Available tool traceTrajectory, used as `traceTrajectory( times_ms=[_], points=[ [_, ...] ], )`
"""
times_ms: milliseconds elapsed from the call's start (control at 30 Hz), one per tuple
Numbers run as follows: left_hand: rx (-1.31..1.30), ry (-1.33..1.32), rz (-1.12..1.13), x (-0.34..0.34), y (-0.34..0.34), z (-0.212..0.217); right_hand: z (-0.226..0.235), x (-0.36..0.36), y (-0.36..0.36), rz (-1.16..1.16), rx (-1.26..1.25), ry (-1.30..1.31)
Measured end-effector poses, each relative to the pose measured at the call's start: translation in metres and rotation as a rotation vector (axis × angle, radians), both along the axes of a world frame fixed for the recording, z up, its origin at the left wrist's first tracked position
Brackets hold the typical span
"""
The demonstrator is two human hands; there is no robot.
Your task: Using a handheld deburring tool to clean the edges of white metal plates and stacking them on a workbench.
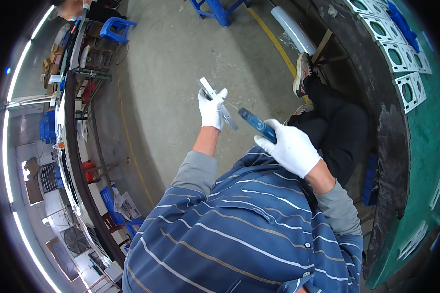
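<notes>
My left hand (212, 113), in a white glove, is closed round a thin pale plate (207, 88) held edge-on over the floor. The plate sticks out above and below the fingers, and the palm hides its middle. In my gloved right hand (296, 150) is a tool with a translucent blue handle (257, 125), which looks like a screwdriver. Its thin shaft points up and left toward the plate. Whether the tip touches the plate I cannot tell.
On the right, a green-topped bench (423, 146) carries several white plates with round holes (410, 92) and a blue cloth-like item (402, 27). A clear plastic roll (293, 30) lies beyond my shoes. Blue stools (116, 29) stand ahead. A long workbench (72, 146) runs along the left.
</notes>
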State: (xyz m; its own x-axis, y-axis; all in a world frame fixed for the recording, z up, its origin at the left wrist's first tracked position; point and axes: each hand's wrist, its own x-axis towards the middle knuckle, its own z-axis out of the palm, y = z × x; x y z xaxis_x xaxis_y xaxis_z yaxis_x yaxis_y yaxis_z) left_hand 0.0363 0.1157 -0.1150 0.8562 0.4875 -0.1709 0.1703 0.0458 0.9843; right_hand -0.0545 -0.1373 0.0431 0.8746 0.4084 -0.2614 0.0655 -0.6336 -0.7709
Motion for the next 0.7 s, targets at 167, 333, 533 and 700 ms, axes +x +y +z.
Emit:
traceTrajectory(
  times_ms=[167, 333, 533, 700],
  points=[
    [0.014, 0.028, -0.124, -0.005, -0.011, 0.001, -0.004, 0.014, 0.007, -0.019, -0.029, 0.057],
    [-0.099, 0.037, -0.073, -0.006, -0.014, 0.003, -0.008, 0.016, 0.008, -0.007, -0.042, 0.119],
    [-0.144, 0.078, -0.131, -0.008, -0.010, 0.001, -0.012, 0.018, 0.007, -0.012, -0.067, 0.117],
    [-0.216, 0.112, -0.174, -0.007, -0.009, -0.004, -0.016, 0.019, 0.008, -0.013, -0.057, 0.117]
  ],
)
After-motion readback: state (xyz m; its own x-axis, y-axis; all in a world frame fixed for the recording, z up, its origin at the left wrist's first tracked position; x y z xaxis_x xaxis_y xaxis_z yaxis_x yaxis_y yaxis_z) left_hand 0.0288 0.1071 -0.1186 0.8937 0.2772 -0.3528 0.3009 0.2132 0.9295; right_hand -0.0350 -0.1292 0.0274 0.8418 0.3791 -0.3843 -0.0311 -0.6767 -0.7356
